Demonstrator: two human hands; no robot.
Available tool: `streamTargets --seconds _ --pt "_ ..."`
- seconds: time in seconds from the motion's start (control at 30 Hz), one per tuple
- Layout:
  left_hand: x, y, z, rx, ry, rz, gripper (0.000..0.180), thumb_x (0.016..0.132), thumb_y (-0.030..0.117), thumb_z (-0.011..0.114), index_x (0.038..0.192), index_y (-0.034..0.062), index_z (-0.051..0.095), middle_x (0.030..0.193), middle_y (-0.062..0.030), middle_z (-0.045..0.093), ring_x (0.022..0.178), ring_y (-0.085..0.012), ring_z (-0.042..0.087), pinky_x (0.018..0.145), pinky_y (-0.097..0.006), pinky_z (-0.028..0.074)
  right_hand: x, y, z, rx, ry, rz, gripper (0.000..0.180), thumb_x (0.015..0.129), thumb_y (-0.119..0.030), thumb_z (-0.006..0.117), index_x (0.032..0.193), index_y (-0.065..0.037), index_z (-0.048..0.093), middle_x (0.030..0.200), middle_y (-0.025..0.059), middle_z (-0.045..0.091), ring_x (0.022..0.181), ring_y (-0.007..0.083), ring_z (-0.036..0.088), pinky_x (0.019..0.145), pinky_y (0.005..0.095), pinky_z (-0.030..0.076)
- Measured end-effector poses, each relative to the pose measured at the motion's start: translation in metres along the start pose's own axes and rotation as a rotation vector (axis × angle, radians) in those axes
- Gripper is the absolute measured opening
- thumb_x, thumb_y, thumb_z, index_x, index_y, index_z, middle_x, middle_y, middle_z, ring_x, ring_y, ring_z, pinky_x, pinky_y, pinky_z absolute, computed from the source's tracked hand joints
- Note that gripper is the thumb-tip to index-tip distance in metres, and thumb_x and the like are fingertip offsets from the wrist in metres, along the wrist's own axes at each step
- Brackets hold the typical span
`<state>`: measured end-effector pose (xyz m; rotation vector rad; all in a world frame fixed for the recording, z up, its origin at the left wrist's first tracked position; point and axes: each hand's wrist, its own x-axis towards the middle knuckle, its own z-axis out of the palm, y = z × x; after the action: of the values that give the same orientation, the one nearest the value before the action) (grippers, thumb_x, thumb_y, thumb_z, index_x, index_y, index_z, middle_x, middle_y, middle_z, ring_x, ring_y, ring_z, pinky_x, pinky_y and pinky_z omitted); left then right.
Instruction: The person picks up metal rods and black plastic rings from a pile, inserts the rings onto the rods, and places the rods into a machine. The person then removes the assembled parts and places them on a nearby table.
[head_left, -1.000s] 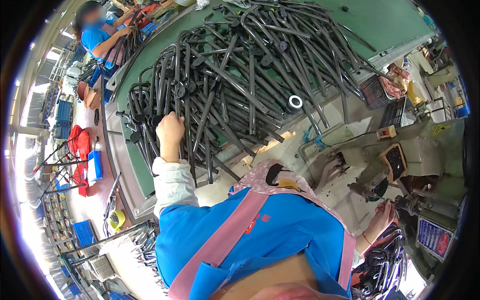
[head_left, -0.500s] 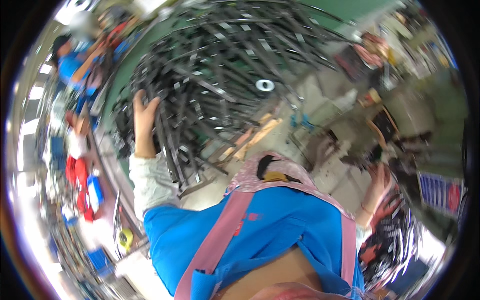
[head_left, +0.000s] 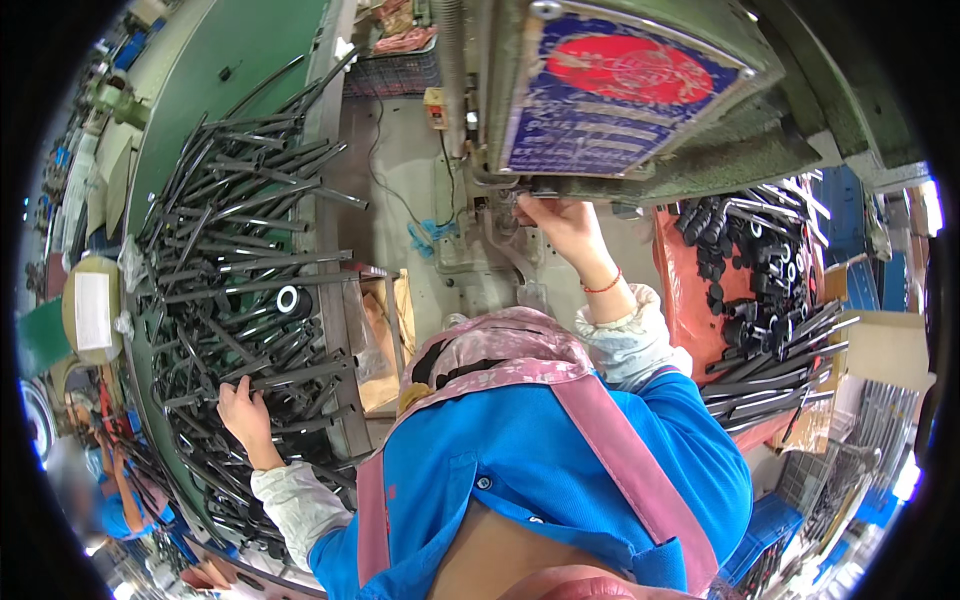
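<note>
My left hand (head_left: pixel 243 408) lies on a big heap of black metal rods (head_left: pixel 230 280) spread over a green table (head_left: pixel 235 70), its fingers curled round one rod at the near edge of the heap. My right hand (head_left: pixel 562 224) is raised to the underside of a grey-green machine (head_left: pixel 690 160) with a red and blue plate; its fingertips pinch at a small part there, which they hide. A red string band circles that wrist. My blue top and pink apron straps fill the lower middle of the view.
An orange bin (head_left: pixel 690 300) at the right holds several short black tubes, with long black rods (head_left: pixel 775 365) lying beside it. A cardboard box (head_left: pixel 885 345) and blue crates (head_left: pixel 775 525) stand further right. Another person in blue (head_left: pixel 125 505) works at the lower left.
The view has swung round, so the rod heap now lies at my left. My right hand has risen from low at my side to the machine. My left hand stays in the rods.
</note>
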<state>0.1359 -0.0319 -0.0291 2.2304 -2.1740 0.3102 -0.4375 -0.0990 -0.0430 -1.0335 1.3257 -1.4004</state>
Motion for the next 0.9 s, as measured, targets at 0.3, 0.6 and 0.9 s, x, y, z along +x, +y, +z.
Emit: streamTargets --seconds 0.3,0.6,0.9 --pt "0.032 -0.018 -0.006 -0.395 -0.108 0.370 0.042 0.077 -0.002 0.060 0.119 0.0001 0.057 0.114 -0.0216 0.060 0.107 -0.0439 0.056 0.093 -0.049 0.044 0.001 -0.005 0.016 -0.436 0.145 -0.354 0.032 0.084 -0.011 0.073 0.114 -0.003 0.065 0.084 0.0039 0.069 0.077 0.0102 0.066 0.069 0.0311 0.055" --pt "0.108 0.044 -0.048 -0.255 -0.119 0.576 0.058 0.081 -0.003 0.060 0.138 0.0052 0.051 0.101 -0.0209 0.058 0.094 -0.0429 0.054 0.085 -0.051 0.042 0.002 0.003 0.021 -0.361 0.255 -0.618 0.008 0.079 -0.006 0.066 0.085 -0.002 0.063 0.068 0.0159 0.061 0.065 0.0331 0.065 0.061 0.0424 0.051" --pt "0.127 0.182 -0.110 -0.206 -0.232 0.919 0.078 0.079 0.002 0.070 0.150 0.0100 0.037 0.109 -0.0205 0.057 0.092 -0.0437 0.059 0.074 -0.050 0.048 0.001 0.029 -0.006 -0.996 -0.142 -0.610 0.014 0.089 -0.015 0.060 0.095 -0.003 0.061 0.092 0.0137 0.062 0.075 0.0315 0.066 0.067 0.0408 0.056"
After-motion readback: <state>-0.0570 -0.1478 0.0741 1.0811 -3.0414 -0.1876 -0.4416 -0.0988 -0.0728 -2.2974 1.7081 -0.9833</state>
